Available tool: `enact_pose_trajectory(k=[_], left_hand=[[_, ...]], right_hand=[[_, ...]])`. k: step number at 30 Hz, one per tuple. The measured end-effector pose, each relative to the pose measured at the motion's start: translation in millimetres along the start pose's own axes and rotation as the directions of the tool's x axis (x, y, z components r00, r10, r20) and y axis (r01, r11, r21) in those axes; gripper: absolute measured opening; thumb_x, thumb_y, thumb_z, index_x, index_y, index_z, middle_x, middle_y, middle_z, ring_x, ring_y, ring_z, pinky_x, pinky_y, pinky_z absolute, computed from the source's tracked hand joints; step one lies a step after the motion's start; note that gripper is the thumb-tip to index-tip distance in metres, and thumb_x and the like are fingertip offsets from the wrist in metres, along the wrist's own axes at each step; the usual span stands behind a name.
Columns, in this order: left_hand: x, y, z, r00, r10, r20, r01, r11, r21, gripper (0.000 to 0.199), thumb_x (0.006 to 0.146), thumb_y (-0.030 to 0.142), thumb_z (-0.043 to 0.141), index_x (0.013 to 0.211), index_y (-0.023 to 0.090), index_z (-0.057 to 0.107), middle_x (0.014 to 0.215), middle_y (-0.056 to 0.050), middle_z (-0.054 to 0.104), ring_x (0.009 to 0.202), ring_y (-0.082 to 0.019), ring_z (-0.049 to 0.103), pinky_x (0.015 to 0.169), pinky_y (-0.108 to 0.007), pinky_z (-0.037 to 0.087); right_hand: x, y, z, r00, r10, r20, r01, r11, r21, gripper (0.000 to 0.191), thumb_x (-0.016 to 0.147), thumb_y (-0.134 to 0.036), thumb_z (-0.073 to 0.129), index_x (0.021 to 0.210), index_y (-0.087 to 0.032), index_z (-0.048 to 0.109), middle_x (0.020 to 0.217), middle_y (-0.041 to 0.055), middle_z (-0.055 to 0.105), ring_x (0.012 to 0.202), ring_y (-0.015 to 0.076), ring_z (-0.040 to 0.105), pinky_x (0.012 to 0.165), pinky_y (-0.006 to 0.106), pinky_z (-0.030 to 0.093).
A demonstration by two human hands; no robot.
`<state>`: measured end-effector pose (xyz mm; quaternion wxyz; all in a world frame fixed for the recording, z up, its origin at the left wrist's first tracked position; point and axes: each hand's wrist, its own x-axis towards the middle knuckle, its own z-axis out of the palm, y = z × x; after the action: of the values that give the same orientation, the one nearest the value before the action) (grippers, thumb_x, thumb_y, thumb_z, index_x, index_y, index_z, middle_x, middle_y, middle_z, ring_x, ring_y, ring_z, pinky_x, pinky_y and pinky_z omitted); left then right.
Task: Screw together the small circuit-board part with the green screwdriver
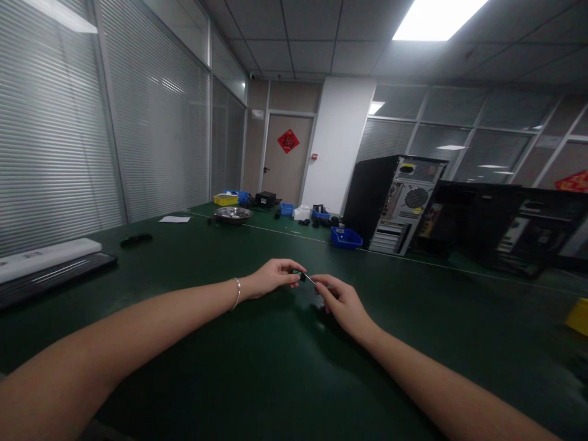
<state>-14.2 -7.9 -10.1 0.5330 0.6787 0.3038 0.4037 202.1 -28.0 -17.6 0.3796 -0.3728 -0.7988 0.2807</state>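
Note:
My left hand [278, 274], with a bracelet [237, 293] at its wrist, pinches a small green and black part [301, 275] just above the table. From the fingers of my right hand [337, 297] a thin metal shaft [310, 280] sticks out toward this part. The shaft's tip is at or very close to the part; contact is too small to make out. My right fingers hide the rest of the slim tool, so its kind does not show. Both hands are closed and face each other over the green table [257, 361].
Farther back stand a metal bowl [233, 214], a blue bin [346, 237], a yellow tray [226, 199] and an upright computer case [395, 205]. More computer cases are at right. At left lie a dark object [136, 239], white paper [174, 219] and a long white item [50, 258].

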Motion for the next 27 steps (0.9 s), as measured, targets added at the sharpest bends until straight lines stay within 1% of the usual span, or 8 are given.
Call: enact_pose_trajectory(k=[4, 7, 9, 11, 15, 20, 24, 27], left_hand=[[-0.6, 1.5, 0.2, 1.0, 0.001, -0.013, -0.001, 1.0, 0.019, 0.032, 0.075, 0.026, 0.065, 0.105, 0.013, 0.063, 0.088, -0.007, 0.064, 0.078, -0.015, 0.059, 0.078, -0.033, 0.046], [-0.9, 1.2, -0.8, 1.0, 0.0, -0.008, 0.001, 0.997, 0.071, 0.032, 0.075, 0.025, 0.065, 0.105, 0.013, 0.063, 0.086, -0.006, 0.064, 0.076, -0.014, 0.059, 0.074, -0.03, 0.047], [-1.1, 1.2, -1.4, 1.0, 0.014, -0.011, -0.013, 0.992, 0.126, 0.031, 0.075, 0.026, 0.065, 0.104, 0.014, 0.063, 0.083, -0.005, 0.065, 0.074, -0.014, 0.059, 0.07, -0.028, 0.047], [-1.1, 1.5, -1.9, 1.0, 0.023, -0.007, -0.021, 0.985, 0.17, 0.031, 0.076, 0.026, 0.064, 0.104, 0.014, 0.063, 0.083, -0.005, 0.065, 0.072, -0.014, 0.059, 0.068, -0.027, 0.047], [-0.3, 1.5, -2.2, 1.0, 0.027, 0.005, -0.027, 0.976, 0.215, 0.03, 0.078, 0.029, 0.061, 0.104, 0.014, 0.063, 0.087, -0.006, 0.066, 0.073, -0.014, 0.061, 0.07, -0.029, 0.049], [-0.6, 1.3, 0.0, 0.998, 0.062, -0.021, -0.054, 0.964, 0.259, 0.03, 0.077, 0.031, 0.061, 0.101, 0.013, 0.065, 0.083, -0.006, 0.067, 0.071, -0.015, 0.061, 0.069, -0.028, 0.048], [-3.6, 5.5, 2.0, 0.993, 0.11, -0.029, -0.094, 0.938, 0.335, 0.027, 0.078, 0.029, 0.059, 0.1, 0.014, 0.066, 0.086, -0.006, 0.067, 0.073, -0.015, 0.061, 0.07, -0.028, 0.048], [-5.1, 8.5, 1.9, 0.993, 0.117, -0.017, -0.104, 0.934, 0.343, 0.026, 0.08, 0.028, 0.057, 0.101, 0.015, 0.066, 0.088, -0.006, 0.067, 0.074, -0.016, 0.061, 0.07, -0.028, 0.048]], right_hand=[[0.2, -3.7, -2.5, 0.999, -0.043, -0.02, 0.041, 0.995, -0.089, 0.028, 0.089, -0.035, 0.048, 0.106, -0.021, 0.065, 0.095, 0.0055, 0.065, 0.071, 0.0167, 0.059, 0.06, 0.027, 0.047], [0.4, -5.4, -4.2, 0.996, -0.083, -0.032, 0.075, 0.978, -0.195, 0.023, 0.087, -0.032, 0.051, 0.102, -0.022, 0.066, 0.094, 0.0053, 0.064, 0.079, 0.0188, 0.059, 0.068, 0.029, 0.046], [0.0, -6.4, -4.8, 0.995, -0.1, -0.031, 0.09, 0.966, -0.243, 0.022, 0.087, -0.03, 0.053, 0.102, -0.023, 0.067, 0.09, 0.0048, 0.063, 0.079, 0.0187, 0.058, 0.069, 0.029, 0.046], [-0.7, -7.4, -5.1, 0.994, -0.11, -0.029, 0.099, 0.962, -0.255, 0.023, 0.086, -0.029, 0.053, 0.104, -0.023, 0.066, 0.089, 0.0044, 0.062, 0.079, 0.0183, 0.058, 0.068, 0.029, 0.045], [-1.5, -8.2, -5.4, 0.992, -0.12, -0.033, 0.109, 0.966, -0.234, 0.023, 0.086, -0.029, 0.054, 0.104, -0.023, 0.066, 0.091, 0.0044, 0.062, 0.081, 0.0186, 0.058, 0.07, 0.029, 0.045], [-0.5, -6.8, -5.6, 0.993, -0.117, -0.026, 0.107, 0.967, -0.233, 0.024, 0.086, -0.029, 0.054, 0.106, -0.024, 0.066, 0.088, 0.0044, 0.062, 0.078, 0.0184, 0.057, 0.069, 0.029, 0.044], [-0.3, -7.4, -6.3, 0.993, -0.114, -0.021, 0.106, 0.967, -0.23, 0.023, 0.086, -0.028, 0.054, 0.105, -0.024, 0.066, 0.088, 0.0034, 0.061, 0.076, 0.0174, 0.055, 0.067, 0.028, 0.043], [-0.1, -8.5, -6.8, 0.996, -0.089, -0.008, 0.085, 0.973, -0.217, 0.023, 0.086, -0.028, 0.054, 0.105, -0.024, 0.066, 0.087, 0.003, 0.061, 0.075, 0.0169, 0.054, 0.066, 0.027, 0.042]])
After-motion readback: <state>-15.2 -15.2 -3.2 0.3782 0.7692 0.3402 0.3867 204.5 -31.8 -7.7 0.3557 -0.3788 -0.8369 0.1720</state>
